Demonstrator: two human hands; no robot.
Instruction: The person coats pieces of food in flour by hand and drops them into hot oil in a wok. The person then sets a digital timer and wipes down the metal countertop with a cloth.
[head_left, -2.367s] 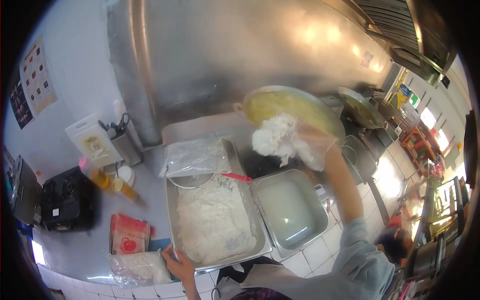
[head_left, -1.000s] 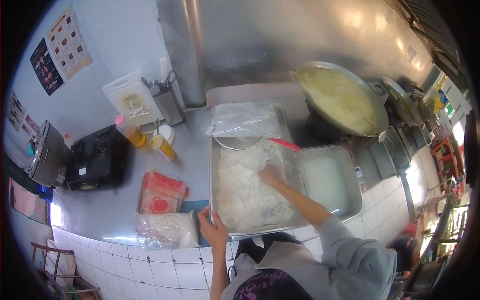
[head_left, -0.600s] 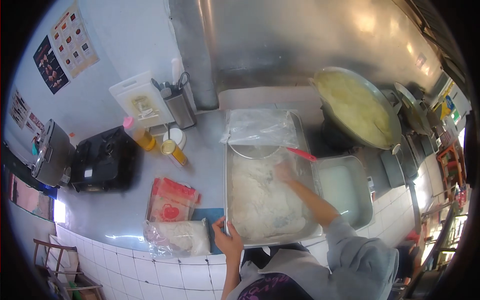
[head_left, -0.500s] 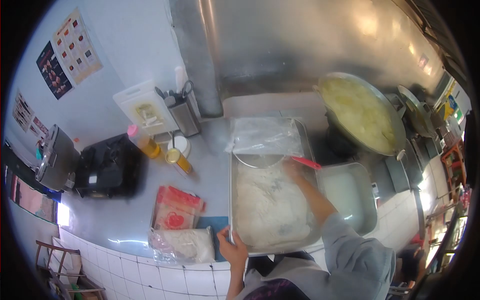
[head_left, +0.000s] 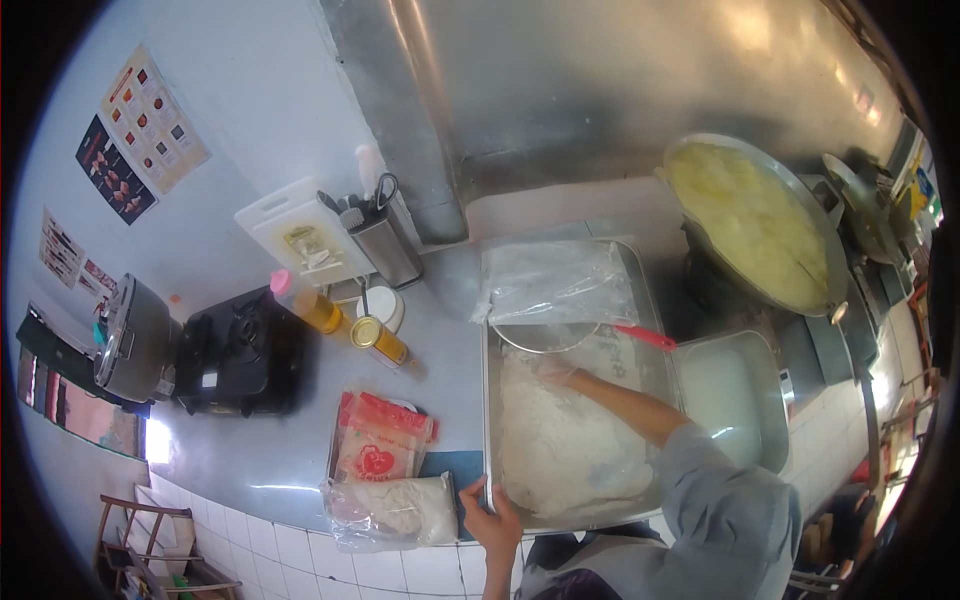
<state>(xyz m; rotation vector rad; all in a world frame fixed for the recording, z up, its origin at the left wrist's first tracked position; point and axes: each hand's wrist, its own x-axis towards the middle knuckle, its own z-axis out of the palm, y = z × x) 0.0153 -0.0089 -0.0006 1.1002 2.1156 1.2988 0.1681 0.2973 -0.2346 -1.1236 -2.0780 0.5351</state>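
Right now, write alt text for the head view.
A person's right hand is in white powder in a metal tray; the left hand touches its near left corner. A plastic bag lies over its far end; a basin of cloudy liquid and a large pan of yellowish contents stand right.

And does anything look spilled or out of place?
A clear plastic bag partly covers the red-handled round strainer at the far end of the rectangular metal tray, which looks untidy; no clear spill.
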